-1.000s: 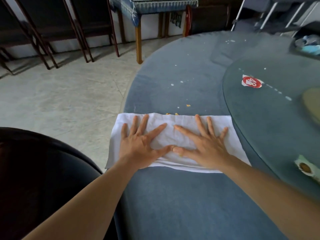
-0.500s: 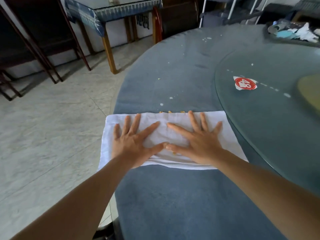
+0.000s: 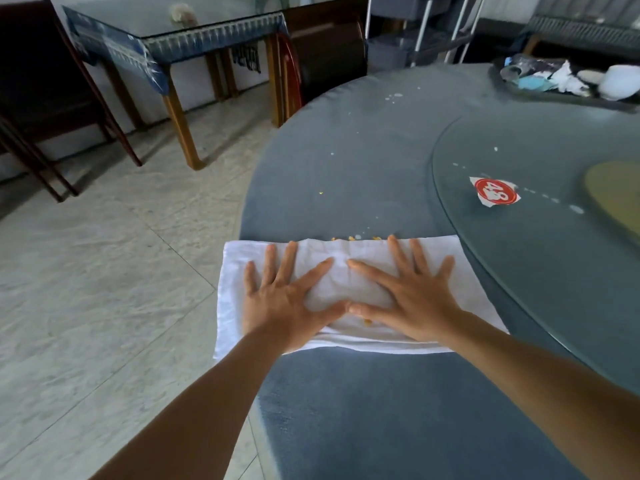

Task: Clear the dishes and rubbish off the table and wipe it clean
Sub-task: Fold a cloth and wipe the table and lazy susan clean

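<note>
With both palms pressed flat, the person is mid-wipe along the near-left rim of the round surface (image 3: 363, 143). Left hand (image 3: 280, 299) lies spread on the left half of the white cloth (image 3: 349, 285), fingers splayed, gripping nothing, just weighting it down; that end of the cloth overhangs the edge a little. Right hand (image 3: 412, 299) is the same on the right half, thumbs touching, so pressure covers the full width. Yellow crumbs (image 3: 353, 238) sit bunched against the cloth's far edge, probably being herded forward. Right of that, a glass turntable (image 3: 519, 271) carries a red-and-white sticker (image 3: 496, 195) and white specks. Far right, a dark tray (image 3: 554, 95) holds cleared rubbish and a white bowl (image 3: 620, 81). Wiping looks far from done.
</note>
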Tool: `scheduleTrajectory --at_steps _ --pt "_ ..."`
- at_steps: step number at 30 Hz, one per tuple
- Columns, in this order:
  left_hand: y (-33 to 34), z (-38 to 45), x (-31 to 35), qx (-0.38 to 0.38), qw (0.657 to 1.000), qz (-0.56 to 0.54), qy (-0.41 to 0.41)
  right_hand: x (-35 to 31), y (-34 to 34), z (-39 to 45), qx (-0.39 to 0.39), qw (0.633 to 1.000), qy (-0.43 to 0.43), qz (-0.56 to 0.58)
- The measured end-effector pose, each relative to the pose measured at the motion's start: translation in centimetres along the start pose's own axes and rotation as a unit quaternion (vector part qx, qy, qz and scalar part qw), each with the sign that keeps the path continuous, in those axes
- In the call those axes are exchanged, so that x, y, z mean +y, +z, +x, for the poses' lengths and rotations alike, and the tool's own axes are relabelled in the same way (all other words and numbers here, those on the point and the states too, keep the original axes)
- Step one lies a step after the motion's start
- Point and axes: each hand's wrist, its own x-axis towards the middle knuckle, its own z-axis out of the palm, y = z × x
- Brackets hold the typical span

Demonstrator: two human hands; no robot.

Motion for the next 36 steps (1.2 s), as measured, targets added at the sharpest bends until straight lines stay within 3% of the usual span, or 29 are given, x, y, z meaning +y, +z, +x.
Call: scheduleTrajectory --at_steps 7,23,36 --pt "-0.8 6.2 -2.8 0.02 0.998 -0.011 0.063 -1.4 -0.7 4.0 0.009 0.998 0.065 0.011" --pt "-2.9 17.2 -4.7 -0.023 0.987 0.029 0.159 -1.2 -2.1 11.2 0.037 0.989 0.133 0.043" --pt "-4.4 32.0 -5.5 -0.011 0.968 0.019 0.248 0.4 -4.7 21.6 0.038 0.972 0.223 0.061"
